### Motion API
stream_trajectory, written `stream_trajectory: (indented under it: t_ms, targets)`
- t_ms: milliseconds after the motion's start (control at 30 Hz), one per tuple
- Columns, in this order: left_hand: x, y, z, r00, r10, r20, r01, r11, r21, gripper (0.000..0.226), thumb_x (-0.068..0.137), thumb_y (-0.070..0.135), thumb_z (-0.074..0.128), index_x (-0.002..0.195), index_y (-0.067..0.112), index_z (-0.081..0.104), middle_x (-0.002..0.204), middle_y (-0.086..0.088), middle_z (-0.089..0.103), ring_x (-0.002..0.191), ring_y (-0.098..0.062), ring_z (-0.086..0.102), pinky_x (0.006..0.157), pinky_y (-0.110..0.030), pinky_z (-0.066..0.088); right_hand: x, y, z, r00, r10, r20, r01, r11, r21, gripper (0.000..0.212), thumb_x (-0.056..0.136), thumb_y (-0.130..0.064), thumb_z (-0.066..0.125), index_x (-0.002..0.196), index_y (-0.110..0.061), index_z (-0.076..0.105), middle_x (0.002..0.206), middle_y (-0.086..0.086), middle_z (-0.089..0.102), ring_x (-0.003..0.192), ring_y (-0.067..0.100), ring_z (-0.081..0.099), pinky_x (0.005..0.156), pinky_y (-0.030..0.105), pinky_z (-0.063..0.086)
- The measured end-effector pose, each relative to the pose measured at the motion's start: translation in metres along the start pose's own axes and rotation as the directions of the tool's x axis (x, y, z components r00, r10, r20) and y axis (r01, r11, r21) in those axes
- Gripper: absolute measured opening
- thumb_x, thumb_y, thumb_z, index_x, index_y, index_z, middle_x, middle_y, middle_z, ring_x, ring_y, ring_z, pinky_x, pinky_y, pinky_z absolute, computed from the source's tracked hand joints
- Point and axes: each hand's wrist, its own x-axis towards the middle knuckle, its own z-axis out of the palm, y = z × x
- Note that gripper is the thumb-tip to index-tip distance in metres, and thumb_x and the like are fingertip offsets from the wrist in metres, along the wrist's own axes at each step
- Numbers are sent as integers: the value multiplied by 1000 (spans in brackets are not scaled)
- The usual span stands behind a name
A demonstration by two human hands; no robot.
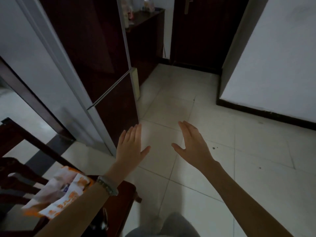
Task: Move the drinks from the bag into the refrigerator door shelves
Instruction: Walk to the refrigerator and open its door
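Note:
An orange and white plastic bag [58,192] lies on the seat of a dark wooden chair [119,194] at the lower left; its contents are hidden. The refrigerator [106,69] stands at the upper left, with dark red doors that are closed and silver edges. My left hand [130,146] is held flat with fingers spread, empty, just right of the refrigerator's lower corner. My right hand [193,142] hovers beside it over the floor, also empty and spread. A bead bracelet is on my left wrist. No drinks are visible.
White tiled floor [222,159] stretches ahead. A dark cabinet [147,40] with items on top stands behind the refrigerator. A dark door [201,31] is at the far end, and a white wall [273,57] with dark skirting runs along the right.

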Motion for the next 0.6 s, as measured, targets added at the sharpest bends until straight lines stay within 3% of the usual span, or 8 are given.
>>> stream_trajectory:
  t_ms: [333,600]
  targets:
    - [103,-42,29,990,-122,-65,124,992,35,86,76,47,70,138,-3,38,134,-18,53,122,-34,52,102,-51,41,135,43,39,989,-114,99,110,993,50,75,85,-39,59,143,-8,22,147,16,30,135,28,27,109,43,30]
    - [217,-64,44,947,-295,-126,307,947,96,82,78,50,67,137,-1,40,132,-16,56,123,-31,52,104,-48,36,290,75,60,945,-291,147,277,955,108,74,83,-35,64,141,-5,28,143,16,37,132,29,32,108,40,31]
